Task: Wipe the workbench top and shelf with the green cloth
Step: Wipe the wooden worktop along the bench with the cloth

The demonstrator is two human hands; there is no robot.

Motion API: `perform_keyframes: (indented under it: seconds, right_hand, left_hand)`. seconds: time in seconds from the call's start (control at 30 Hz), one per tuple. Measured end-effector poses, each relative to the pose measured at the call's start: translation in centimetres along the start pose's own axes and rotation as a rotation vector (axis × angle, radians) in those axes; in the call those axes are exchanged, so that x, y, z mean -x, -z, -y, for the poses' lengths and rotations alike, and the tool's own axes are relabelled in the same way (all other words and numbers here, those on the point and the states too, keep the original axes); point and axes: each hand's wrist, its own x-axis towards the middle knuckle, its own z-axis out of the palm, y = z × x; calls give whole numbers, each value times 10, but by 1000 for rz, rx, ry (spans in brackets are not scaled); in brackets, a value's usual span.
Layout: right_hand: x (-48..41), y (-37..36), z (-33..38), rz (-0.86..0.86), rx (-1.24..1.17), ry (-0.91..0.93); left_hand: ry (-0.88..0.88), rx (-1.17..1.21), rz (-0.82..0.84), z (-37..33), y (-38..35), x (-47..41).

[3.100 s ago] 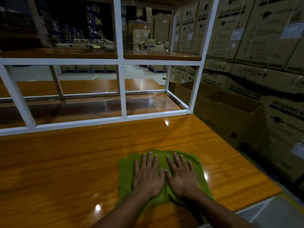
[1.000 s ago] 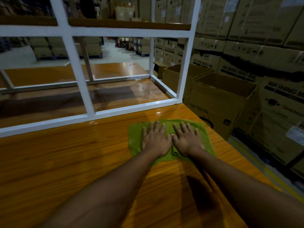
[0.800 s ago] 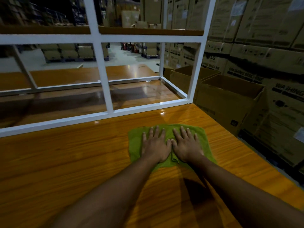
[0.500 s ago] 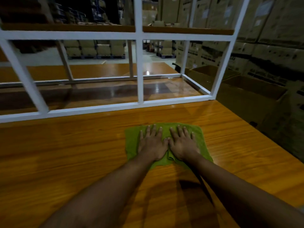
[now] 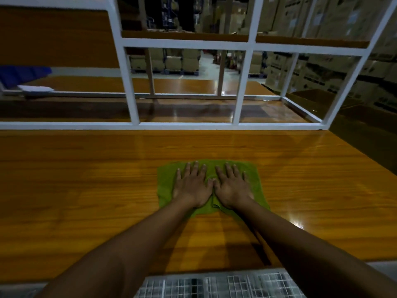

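The green cloth point(image 5: 255, 181) lies spread flat on the glossy wooden workbench top point(image 5: 86, 190), a little right of centre. My left hand point(image 5: 192, 186) presses on its left half with straight, spread fingers. My right hand point(image 5: 232, 186) presses flat on the right half, thumbs nearly touching. Both forearms reach out over the near part of the top. Behind the cloth runs the lower wooden shelf point(image 5: 193, 110) inside a white metal frame point(image 5: 131, 82).
An upper wooden shelf point(image 5: 184, 36) sits in the frame above. A blue object point(image 5: 23, 75) and a white item lie at the far left. Open cardboard boxes point(image 5: 348, 112) and stacked cartons stand to the right. A metal grid point(image 5: 214, 284) lies below the near edge.
Both hands have slid the cloth leftward along the workbench top, away from the right edge and frame corner. The view has swung left, showing more of the bench.
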Motion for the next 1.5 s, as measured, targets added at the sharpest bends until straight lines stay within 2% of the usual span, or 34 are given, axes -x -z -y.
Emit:
perform_keyframes:
  seconds: [0.33, 0.67, 1.0, 1.33, 1.5]
  right_hand:
    - [52, -17, 91, 16, -20, 106]
    - [104, -25, 106, 25, -4, 221]
    - [147, -25, 47, 3, -11, 276]
    - [168, -7, -90, -53, 29, 95]
    - [162, -5, -101, -67, 24, 0]
  left_hand:
    - [85, -14, -41, 77, 7, 84]
    - [167, -47, -45, 84, 6, 145]
    - [195, -77, -31, 12, -6, 178]
    - [-20, -67, 16, -115, -18, 147]
    - [-128, -52, 25, -119, -20, 128]
